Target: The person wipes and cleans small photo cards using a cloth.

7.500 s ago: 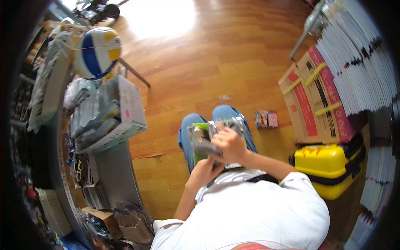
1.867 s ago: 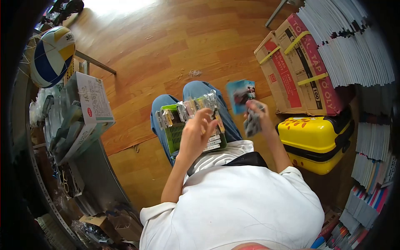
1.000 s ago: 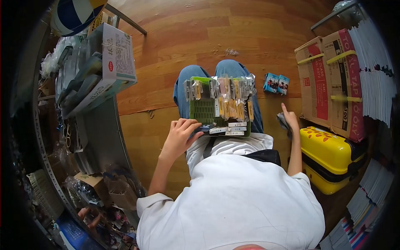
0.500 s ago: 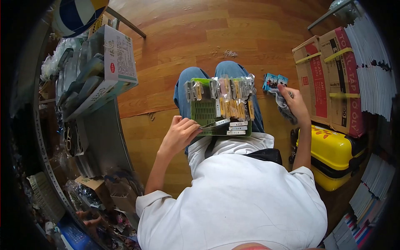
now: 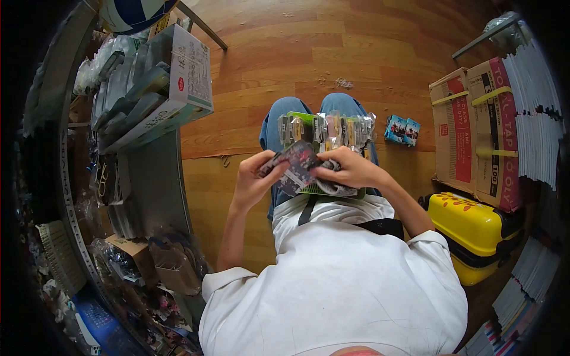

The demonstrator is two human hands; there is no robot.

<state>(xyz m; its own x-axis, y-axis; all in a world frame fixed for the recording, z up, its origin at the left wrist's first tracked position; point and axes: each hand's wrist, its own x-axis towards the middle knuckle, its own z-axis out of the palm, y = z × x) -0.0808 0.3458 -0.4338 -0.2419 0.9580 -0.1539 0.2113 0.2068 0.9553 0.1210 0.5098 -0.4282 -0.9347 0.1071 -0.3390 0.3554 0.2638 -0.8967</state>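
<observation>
I sit with a green basket (image 5: 306, 121) on my lap, filled with several small packets (image 5: 332, 129) standing in a row. My left hand (image 5: 252, 178) and my right hand (image 5: 351, 169) are both closed on a bundle of dark printed packets (image 5: 297, 169) held over the near edge of the basket. The bundle hides the basket's near part.
Wooden floor (image 5: 332, 53) lies ahead. A grey shelf edge (image 5: 157, 190) with an open cardboard box (image 5: 178, 83) of packets stands at left. Two small colourful boxes (image 5: 402, 130) lie on the floor at right, beside taped cartons (image 5: 475, 130), a yellow case (image 5: 475, 228) and stacked books (image 5: 543, 118).
My right hand came back from the floor at the right with the dark packets and met my left hand over the basket; both now grip the bundle.
</observation>
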